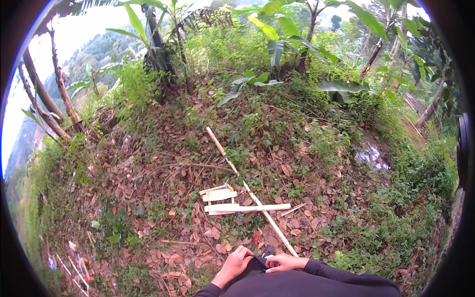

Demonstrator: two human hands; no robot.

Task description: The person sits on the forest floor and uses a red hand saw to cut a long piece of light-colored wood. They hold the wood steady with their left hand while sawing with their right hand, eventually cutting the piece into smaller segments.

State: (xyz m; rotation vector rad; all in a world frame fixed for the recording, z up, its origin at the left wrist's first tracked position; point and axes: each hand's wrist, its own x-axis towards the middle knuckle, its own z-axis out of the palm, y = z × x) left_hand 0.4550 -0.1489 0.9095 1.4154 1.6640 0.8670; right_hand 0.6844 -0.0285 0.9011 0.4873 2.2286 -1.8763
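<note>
Both of my hands are low in the view, in front of my body. My left hand (pixel 235 263) pinches the edge of my dark shirt (pixel 277 283), fingers closed on the cloth. My right hand (pixel 283 263) grips the same shirt a little to the right, its fingers curled in. Just ahead on the leaf-strewn ground lies a small pale wooden frame (pixel 219 196) made of slats. Two long light wooden pieces are by it: a flat plank (pixel 262 208) and a thin pole (pixel 216 141) running diagonally. The plank and pole cross. A small red object (pixel 256 236) lies nearer me.
A dark shoe (pixel 268 251) shows beyond my hands. A short wood strip (pixel 294 210) lies right of the plank. Thin sticks (pixel 78 271) and colourful items are at lower left. Banana plants (pixel 158 44) and bushes rise up the slope; a whitish patch (pixel 372 156) is at right.
</note>
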